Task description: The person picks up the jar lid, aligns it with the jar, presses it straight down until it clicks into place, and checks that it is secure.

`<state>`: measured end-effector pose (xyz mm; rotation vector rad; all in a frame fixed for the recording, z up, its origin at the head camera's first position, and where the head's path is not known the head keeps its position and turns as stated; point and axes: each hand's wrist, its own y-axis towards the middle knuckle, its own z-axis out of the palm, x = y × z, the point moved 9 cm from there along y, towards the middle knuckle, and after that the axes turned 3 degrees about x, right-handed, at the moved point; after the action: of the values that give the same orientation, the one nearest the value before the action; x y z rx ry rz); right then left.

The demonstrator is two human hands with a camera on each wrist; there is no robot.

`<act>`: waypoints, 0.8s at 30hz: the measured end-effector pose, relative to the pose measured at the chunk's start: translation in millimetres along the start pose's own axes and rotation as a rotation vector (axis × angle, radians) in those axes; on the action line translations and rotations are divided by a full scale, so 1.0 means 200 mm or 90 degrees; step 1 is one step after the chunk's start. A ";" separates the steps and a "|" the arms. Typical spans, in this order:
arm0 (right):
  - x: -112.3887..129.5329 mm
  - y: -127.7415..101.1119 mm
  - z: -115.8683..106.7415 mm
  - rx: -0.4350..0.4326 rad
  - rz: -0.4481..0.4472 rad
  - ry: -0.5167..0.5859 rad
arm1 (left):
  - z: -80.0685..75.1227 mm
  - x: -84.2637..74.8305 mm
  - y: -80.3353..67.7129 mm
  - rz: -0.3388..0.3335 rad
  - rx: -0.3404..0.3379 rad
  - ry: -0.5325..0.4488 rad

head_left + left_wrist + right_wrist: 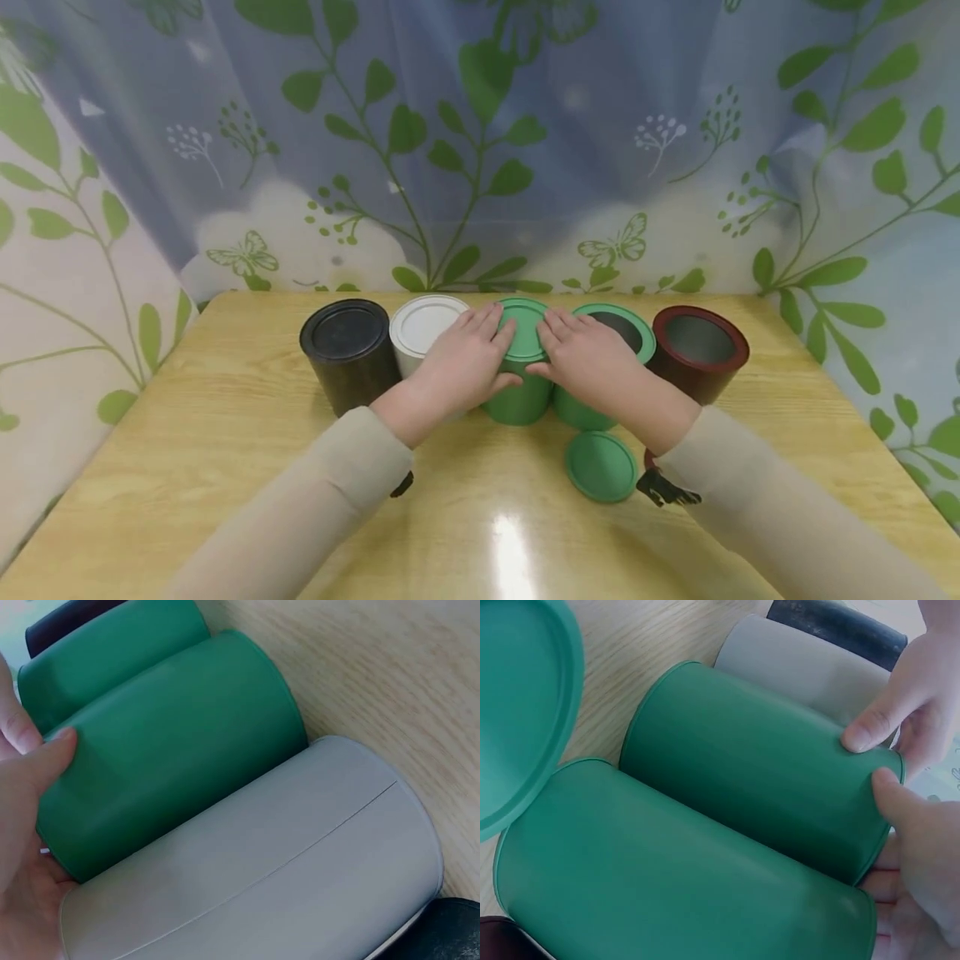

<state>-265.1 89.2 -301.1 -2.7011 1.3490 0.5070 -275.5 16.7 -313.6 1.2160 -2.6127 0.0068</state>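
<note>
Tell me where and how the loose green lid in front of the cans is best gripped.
Probably pinch the loose green lid by its raised rim, left edge, coming from the left. The shallow disc seems to lie flat, so only its edge offers purchase; the open green can stands just behind, the right sleeve close on its right, while bare table lies left.

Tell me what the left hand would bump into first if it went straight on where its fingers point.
The left hand would probably meet the green lid on the middle can first; its fingers seem to touch it. Beyond, perhaps the patterned curtain, though depth is unclear.
</note>
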 end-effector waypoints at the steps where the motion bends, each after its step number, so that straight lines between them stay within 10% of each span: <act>1: 0.00 0.00 0.00 -0.002 -0.001 -0.004 | 0.00 0.00 0.00 -0.003 -0.001 0.008; 12: 0.00 -0.01 0.00 0.014 0.031 0.024 | -0.04 -0.02 -0.03 -0.020 -0.090 0.073; 24: 0.04 -0.02 0.00 0.023 0.028 0.034 | -0.02 -0.02 -0.05 -0.038 -0.090 0.049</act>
<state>-257.4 84.6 -303.5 -2.6794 1.4184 0.4129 -264.8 13.9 -311.4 1.2191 -2.4639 -0.1364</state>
